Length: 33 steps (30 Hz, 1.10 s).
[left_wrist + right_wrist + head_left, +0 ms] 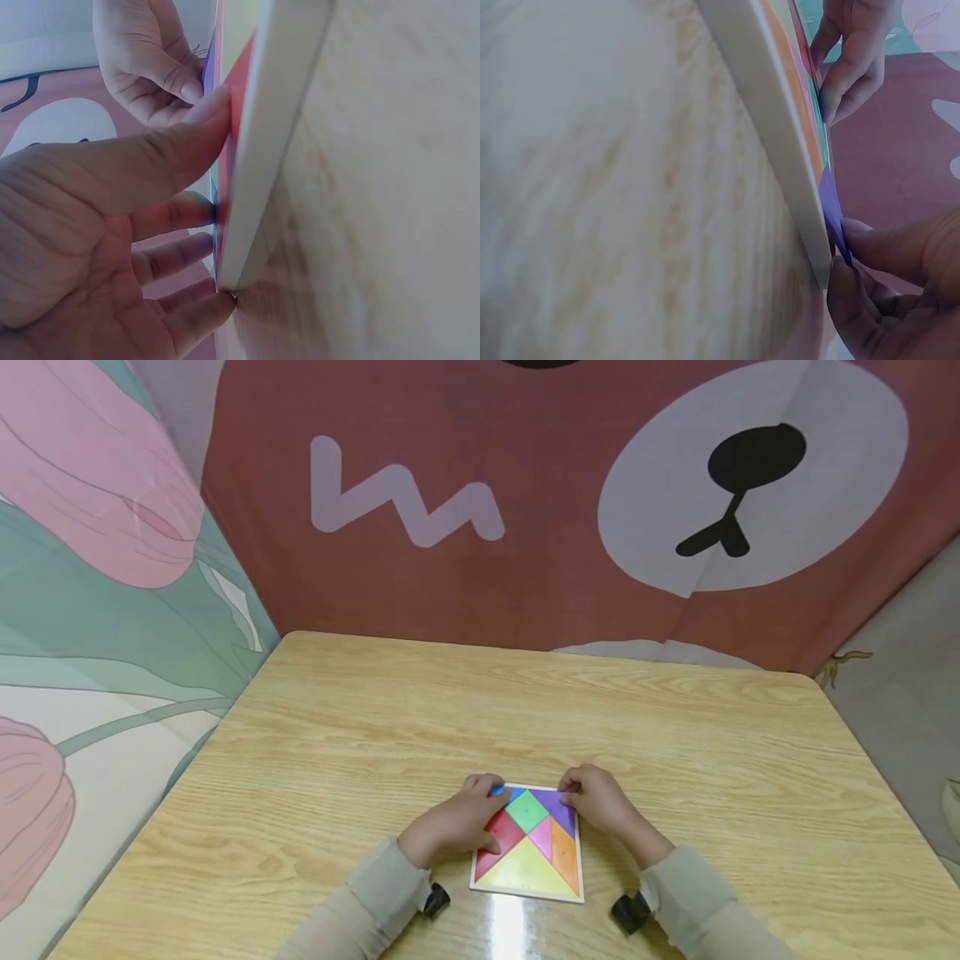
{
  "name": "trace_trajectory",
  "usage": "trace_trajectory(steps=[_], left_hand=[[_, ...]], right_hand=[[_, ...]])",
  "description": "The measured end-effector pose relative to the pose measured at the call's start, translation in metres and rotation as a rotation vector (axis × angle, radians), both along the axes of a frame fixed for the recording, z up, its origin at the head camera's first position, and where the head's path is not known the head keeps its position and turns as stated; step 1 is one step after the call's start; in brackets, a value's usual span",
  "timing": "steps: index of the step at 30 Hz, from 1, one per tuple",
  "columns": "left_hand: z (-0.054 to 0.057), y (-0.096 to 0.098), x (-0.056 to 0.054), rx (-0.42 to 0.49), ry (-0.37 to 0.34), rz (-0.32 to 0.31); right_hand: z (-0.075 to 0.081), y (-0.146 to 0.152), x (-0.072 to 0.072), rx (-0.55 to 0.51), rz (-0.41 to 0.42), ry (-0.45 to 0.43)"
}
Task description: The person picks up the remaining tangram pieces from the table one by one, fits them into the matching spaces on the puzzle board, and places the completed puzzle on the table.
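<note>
A square tangram tray (525,896) with a pale rim lies on the table, filled with coloured pieces. My right hand (600,799) pinches the far right corner of the purple triangle (830,206) between thumb and fingers; that corner stands slightly raised from the tray in the right wrist view. On the left, my left hand (459,820) rests with spread fingers over the tray's edge. Its thumb touches the red piece (239,82), and its fingertips lie at the blue piece (514,792), partly covering it. A green square (527,811) sits between both hands.
Nearer to me in the tray are a large yellow triangle (528,868), a pink piece (542,837) and an orange piece (564,857). The wood-grain table (360,718) reaches back to a curtain (540,552) with a bear's face. Black wrist devices sit by both sleeves.
</note>
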<state>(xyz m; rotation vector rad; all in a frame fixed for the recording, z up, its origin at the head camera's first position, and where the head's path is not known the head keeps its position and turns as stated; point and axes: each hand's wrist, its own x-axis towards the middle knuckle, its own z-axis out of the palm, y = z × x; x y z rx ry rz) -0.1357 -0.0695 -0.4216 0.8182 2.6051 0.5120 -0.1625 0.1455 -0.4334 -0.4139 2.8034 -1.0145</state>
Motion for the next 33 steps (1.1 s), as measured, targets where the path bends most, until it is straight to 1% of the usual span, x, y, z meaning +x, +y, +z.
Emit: trace_trajectory(steps=[6, 11, 15, 25, 29, 32, 33], left_hand=[[-0.001, 0.000, 0.000, 0.000, 0.019, -0.010], [0.000, 0.001, 0.001, 0.008, 0.004, 0.003], [0.000, 0.001, 0.001, 0.010, -0.002, 0.008], [-0.001, 0.002, -0.002, 0.012, 0.029, -0.005], [0.000, 0.003, -0.005, 0.026, -0.016, 0.028], [0.003, 0.005, -0.009, 0.021, -0.045, 0.050], [0.004, 0.005, -0.011, 0.015, -0.046, 0.046]], right_hand=[[-0.002, 0.001, -0.002, 0.013, 0.031, 0.004], [-0.005, 0.002, -0.003, -0.007, 0.056, 0.003], [-0.006, 0.001, -0.004, -0.016, 0.048, -0.011], [-0.006, -0.003, -0.004, -0.004, 0.014, -0.035], [-0.004, -0.002, -0.005, 0.016, -0.004, -0.042], [-0.002, 0.002, -0.006, 0.024, -0.024, -0.047], [-0.002, 0.003, -0.007, 0.029, -0.028, -0.047]])
